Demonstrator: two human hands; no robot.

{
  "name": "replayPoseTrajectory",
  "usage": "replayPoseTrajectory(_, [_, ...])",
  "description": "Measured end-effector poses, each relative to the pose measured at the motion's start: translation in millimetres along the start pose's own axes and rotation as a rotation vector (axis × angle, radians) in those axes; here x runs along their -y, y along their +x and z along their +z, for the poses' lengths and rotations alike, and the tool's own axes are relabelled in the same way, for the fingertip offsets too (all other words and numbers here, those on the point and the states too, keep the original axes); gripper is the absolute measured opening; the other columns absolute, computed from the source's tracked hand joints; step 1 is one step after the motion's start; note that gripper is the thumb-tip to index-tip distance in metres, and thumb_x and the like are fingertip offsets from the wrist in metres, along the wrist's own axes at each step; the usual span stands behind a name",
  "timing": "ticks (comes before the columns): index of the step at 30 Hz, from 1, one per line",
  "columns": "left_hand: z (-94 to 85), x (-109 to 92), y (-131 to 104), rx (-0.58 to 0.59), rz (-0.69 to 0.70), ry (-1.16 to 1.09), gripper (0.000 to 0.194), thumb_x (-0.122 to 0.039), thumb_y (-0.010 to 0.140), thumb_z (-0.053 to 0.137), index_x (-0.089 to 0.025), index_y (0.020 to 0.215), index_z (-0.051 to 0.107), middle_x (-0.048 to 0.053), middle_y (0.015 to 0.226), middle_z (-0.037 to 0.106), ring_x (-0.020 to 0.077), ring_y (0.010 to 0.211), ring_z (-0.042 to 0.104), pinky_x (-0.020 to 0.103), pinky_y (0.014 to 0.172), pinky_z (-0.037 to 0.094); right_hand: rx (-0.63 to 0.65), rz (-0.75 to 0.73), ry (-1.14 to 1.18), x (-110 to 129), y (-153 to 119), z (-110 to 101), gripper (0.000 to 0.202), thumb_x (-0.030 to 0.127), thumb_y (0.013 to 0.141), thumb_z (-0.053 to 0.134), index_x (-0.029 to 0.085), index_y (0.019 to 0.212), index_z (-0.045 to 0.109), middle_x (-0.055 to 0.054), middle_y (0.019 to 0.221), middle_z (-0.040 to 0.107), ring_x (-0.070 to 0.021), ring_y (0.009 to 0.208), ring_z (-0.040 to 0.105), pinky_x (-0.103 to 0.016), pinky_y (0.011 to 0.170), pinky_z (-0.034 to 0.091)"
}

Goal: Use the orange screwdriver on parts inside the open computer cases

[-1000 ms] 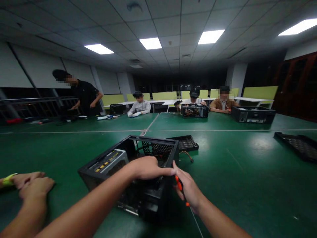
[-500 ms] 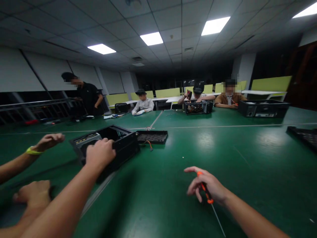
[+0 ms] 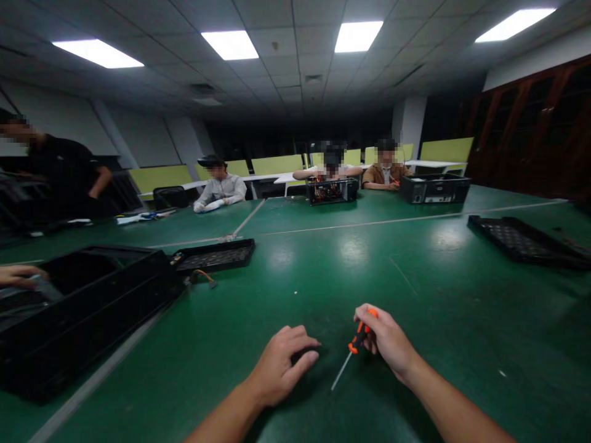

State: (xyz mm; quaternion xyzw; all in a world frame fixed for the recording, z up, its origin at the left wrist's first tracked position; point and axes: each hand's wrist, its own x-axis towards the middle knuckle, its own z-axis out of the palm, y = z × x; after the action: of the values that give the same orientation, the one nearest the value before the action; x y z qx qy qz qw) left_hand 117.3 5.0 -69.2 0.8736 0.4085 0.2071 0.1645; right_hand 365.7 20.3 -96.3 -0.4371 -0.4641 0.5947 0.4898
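Note:
In my right hand [image 3: 386, 338] is a screwdriver [image 3: 359, 335] with an orange and black handle. Its thin metal shaft slants down and left over the green table [image 3: 443, 295]. Just left of the screwdriver tip, my left hand [image 3: 285, 362] holds nothing; its thumb and fingers are apart. A black computer case [image 3: 115, 301] lies farther left, out of reach of both hands as they are now. At the left edge, another person's hand [image 3: 21, 275] touches a grey metal part inside that case.
A black front panel [image 3: 215, 255] lies behind the case, near a connector cable [image 3: 205, 278]. Another black panel [image 3: 521, 240] is at right. Across the table, several people sit or stand, two beside computer cases [image 3: 332, 191]. Pale tape [image 3: 101, 372] crosses the table.
My left hand has left the computer case and moved right, near my right hand. The screwdriver has turned, its shaft now pointing down-left. The view has swung right.

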Motion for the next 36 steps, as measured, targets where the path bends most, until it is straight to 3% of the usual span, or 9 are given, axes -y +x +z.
replayPoseTrajectory(6, [3.8, 0.2, -0.2, 0.007, 0.028, 0.050, 0.026, -0.034, 0.095, 0.052, -0.022, 0.085, 0.073, 0.003, 0.077, 0.063, 0.0174, 0.076, 0.056, 0.030, 0.071, 0.040, 0.101, -0.032, 0.047, 0.7, -5.8, 10.0, 0.039, 0.057, 0.089, 0.058, 0.018, 0.091, 0.056, 0.002, 0.063, 0.059, -0.0121, 0.054, 0.052, -0.023, 0.054, 0.039])
replayPoseTrajectory(10, [6.2, -0.3, -2.6, -0.152, 0.019, 0.032, 0.025, -0.030, 0.094, 0.054, -0.020, 0.079, 0.072, 0.003, 0.072, 0.063, 0.0162, 0.072, 0.056, 0.029, 0.068, 0.041, 0.117, -0.040, 0.040, 5.1, -9.5, 7.8, 0.035, 0.053, 0.089, 0.059, 0.018, 0.094, 0.061, 0.000, 0.072, 0.062, -0.0151, 0.065, 0.057, -0.026, 0.061, 0.043])
replayPoseTrajectory(14, [3.1, 6.2, -6.5, -0.381, -0.032, 0.008, 0.022, -0.033, 0.092, 0.058, -0.021, 0.083, 0.075, 0.004, 0.073, 0.060, 0.0170, 0.073, 0.057, 0.030, 0.068, 0.044, 0.135, -0.206, -0.378, 10.7, -10.0, 1.3, 0.021, 0.037, 0.083, 0.069, 0.019, 0.093, 0.073, -0.004, 0.086, 0.069, -0.0210, 0.082, 0.060, -0.033, 0.077, 0.044])
replayPoseTrajectory(17, [1.8, 10.7, -9.6, -0.448, -0.012, 0.048, 0.017, -0.033, 0.089, 0.063, -0.023, 0.087, 0.077, 0.004, 0.080, 0.058, 0.0185, 0.079, 0.057, 0.031, 0.071, 0.047, 0.200, -0.328, -0.752, 11.4, -11.3, 1.8, 0.017, 0.025, 0.079, 0.072, 0.025, 0.095, 0.078, -0.004, 0.093, 0.074, -0.0253, 0.093, 0.060, -0.039, 0.086, 0.042])
replayPoseTrajectory(22, [0.7, 8.9, -10.9, -0.433, 0.022, 0.044, 0.015, -0.031, 0.088, 0.064, -0.023, 0.087, 0.077, 0.005, 0.086, 0.056, 0.0196, 0.084, 0.058, 0.033, 0.076, 0.050, 0.214, -0.360, -0.938, 8.8, -15.5, 7.1, 0.022, 0.018, 0.080, 0.071, 0.028, 0.098, 0.077, -0.002, 0.093, 0.074, -0.0252, 0.094, 0.058, -0.040, 0.088, 0.041])
replayPoseTrajectory(28, [-1.6, 4.3, -7.7, -0.433, -0.022, 0.003, 0.012, -0.028, 0.087, 0.066, -0.023, 0.084, 0.076, 0.006, 0.091, 0.057, 0.0205, 0.089, 0.058, 0.034, 0.080, 0.051, 0.171, -0.439, -0.896, 17.2, -19.1, 6.0, 0.019, 0.013, 0.078, 0.068, 0.023, 0.093, 0.074, -0.003, 0.090, 0.070, -0.0227, 0.090, 0.059, -0.036, 0.084, 0.044])
replayPoseTrajectory(30, [-1.4, 4.7, -6.9, -0.374, -0.050, 0.020, 0.010, -0.027, 0.085, 0.067, -0.024, 0.083, 0.077, 0.007, 0.095, 0.059, 0.0222, 0.094, 0.059, 0.037, 0.085, 0.050, 0.132, -0.471, -0.867, 20.7, -20.1, 5.1, 0.019, 0.011, 0.076, 0.068, 0.021, 0.091, 0.073, -0.004, 0.090, 0.070, -0.0224, 0.089, 0.059, -0.036, 0.083, 0.044])
replayPoseTrajectory(34, [1.7, 6.9, -5.8, -0.145, -0.068, 0.044, 0.007, -0.023, 0.080, 0.072, -0.027, 0.079, 0.077, 0.007, 0.113, 0.062, 0.0267, 0.111, 0.056, 0.046, 0.100, 0.044, 0.086, -0.511, -0.792, 23.6, -21.1, 3.0, 0.017, 0.014, 0.076, 0.070, 0.021, 0.092, 0.072, -0.004, 0.089, 0.070, -0.0225, 0.088, 0.060, -0.035, 0.081, 0.046])
replayPoseTrajectory(36, [3.1, 7.4, -5.7, -0.097, -0.081, 0.027, 0.007, -0.022, 0.080, 0.072, -0.027, 0.079, 0.077, 0.007, 0.118, 0.061, 0.0271, 0.115, 0.055, 0.047, 0.103, 0.042, 0.083, -0.518, -0.771, 23.2, -20.9, 2.1, 0.017, 0.014, 0.077, 0.070, 0.021, 0.092, 0.072, -0.004, 0.090, 0.070, -0.0226, 0.089, 0.060, -0.035, 0.081, 0.046])
